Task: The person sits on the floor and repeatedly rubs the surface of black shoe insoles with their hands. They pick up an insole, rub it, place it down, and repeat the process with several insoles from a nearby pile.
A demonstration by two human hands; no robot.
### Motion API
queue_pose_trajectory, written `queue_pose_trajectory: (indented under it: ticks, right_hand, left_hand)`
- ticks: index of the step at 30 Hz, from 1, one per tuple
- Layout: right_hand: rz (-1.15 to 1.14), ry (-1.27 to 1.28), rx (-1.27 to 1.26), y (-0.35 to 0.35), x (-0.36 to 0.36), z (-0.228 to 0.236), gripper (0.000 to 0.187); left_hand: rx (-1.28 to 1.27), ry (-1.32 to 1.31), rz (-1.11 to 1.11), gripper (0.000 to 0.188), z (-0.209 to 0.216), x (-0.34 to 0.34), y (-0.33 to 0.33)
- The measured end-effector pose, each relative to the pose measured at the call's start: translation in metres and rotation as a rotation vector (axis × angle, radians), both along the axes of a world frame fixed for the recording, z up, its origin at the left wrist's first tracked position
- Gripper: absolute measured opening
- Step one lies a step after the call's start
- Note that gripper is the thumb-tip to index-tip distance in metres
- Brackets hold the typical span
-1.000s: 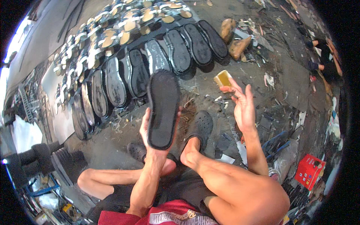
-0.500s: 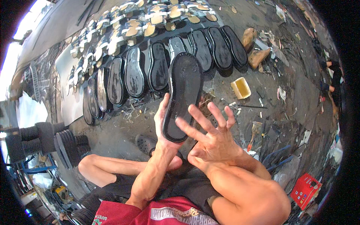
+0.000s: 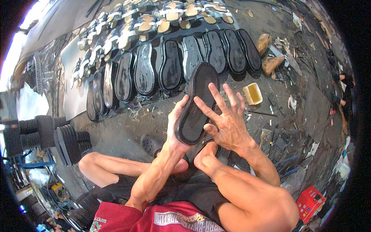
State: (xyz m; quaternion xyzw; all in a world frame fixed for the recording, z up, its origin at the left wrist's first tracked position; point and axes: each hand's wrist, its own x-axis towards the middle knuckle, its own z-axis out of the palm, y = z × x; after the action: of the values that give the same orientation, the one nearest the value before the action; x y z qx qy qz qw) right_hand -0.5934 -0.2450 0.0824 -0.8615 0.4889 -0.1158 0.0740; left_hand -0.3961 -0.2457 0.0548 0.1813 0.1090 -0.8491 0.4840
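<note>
My left hand (image 3: 178, 121) is closed around the heel end and left edge of a black shoe sole (image 3: 196, 116), held up with its broad face toward me and its toe tilted to the right. A raised rim runs around the sole. In front of its right side is my right hand (image 3: 231, 125), open with the fingers spread. Its index fingertip overlaps the sole; I cannot tell whether it touches. Beyond them on the ground lies a row of black soles (image 3: 170, 65), several looking wet and shiny.
Behind the row stand several strapped sandals (image 3: 147, 24). Brown shoe lasts (image 3: 273, 63) and a tub of yellowish liquid (image 3: 252, 94) are at the right. Stacked black soles (image 3: 69, 145) stand at the left. A grey clog (image 3: 150, 145) and a red box (image 3: 310, 204) lie nearer.
The sole has tilted further right and come slightly lower in view. My right hand has turned more upright, its fingers still spread. The background has shifted a little to the right.
</note>
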Motion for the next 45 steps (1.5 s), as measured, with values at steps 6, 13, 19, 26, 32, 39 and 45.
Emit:
queue_pose_trajectory:
  ticks: [6, 13, 19, 26, 32, 39, 45]
  right_hand:
    - [0.059, -0.014, 0.078, 0.005, 0.004, 0.005, 0.064]
    - [0.132, -0.034, 0.106, 0.006, 0.006, 0.007, 0.062]
    - [0.202, 0.01, 0.087, 0.006, 0.008, 0.011, 0.067]
    - [0.301, 0.013, 0.041, 0.0, 0.006, 0.015, 0.061]
    - [0.372, 0.029, -0.001, -0.007, 0.001, 0.017, 0.055]
    - [0.57, 0.014, -0.18, -0.017, -0.007, 0.011, 0.053]
    - [0.479, -0.281, -0.019, -0.019, -0.016, 0.02, 0.064]
  left_hand:
    - [-0.111, 0.0, 0.002, 0.048, -0.005, 0.003, 0.004]
    - [-0.269, 0.021, 0.024, 0.056, -0.025, 0.005, 0.01]
    - [-0.208, -0.334, 0.016, 0.066, -0.006, 0.002, 0.012]
    - [-0.452, -0.339, 0.096, 0.088, -0.027, 0.004, 0.025]
    - [-0.595, -0.637, -0.023, 0.057, -0.012, 0.003, 0.02]
    - [-0.631, -0.804, -0.284, 0.061, -0.009, 0.025, 0.011]
    - [-0.652, -0.493, -0.439, 0.061, -0.04, 0.036, -0.007]
